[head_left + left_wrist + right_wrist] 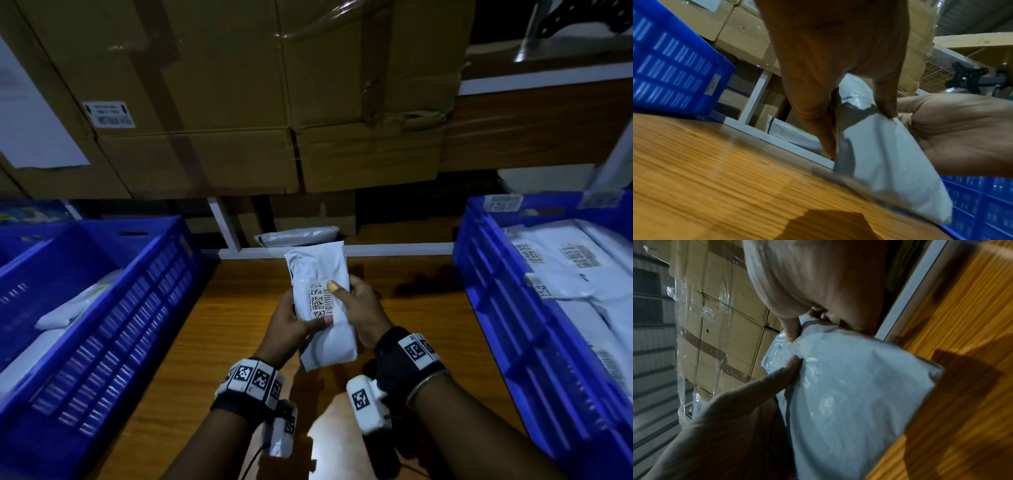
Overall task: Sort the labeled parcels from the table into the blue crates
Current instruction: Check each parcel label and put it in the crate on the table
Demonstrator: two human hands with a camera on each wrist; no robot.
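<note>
A white plastic parcel (322,308) (885,164) (849,394) with a barcode label (319,299) is held upright above the wooden table (212,342), label side up. My left hand (291,329) grips its left edge, thumb across the label's lower end. My right hand (359,308) grips the right edge, thumb tip on the label's top. A blue crate (102,325) at the left holds a few white parcels. The blue crate (513,308) at the right holds several labeled white parcels (565,263). Another white parcel (298,236) lies at the table's far edge.
Stacked taped cardboard boxes (239,102) fill the shelf behind the table. A white metal frame (394,248) runs along the table's far edge. Bare wood (715,178) lies between the two crates.
</note>
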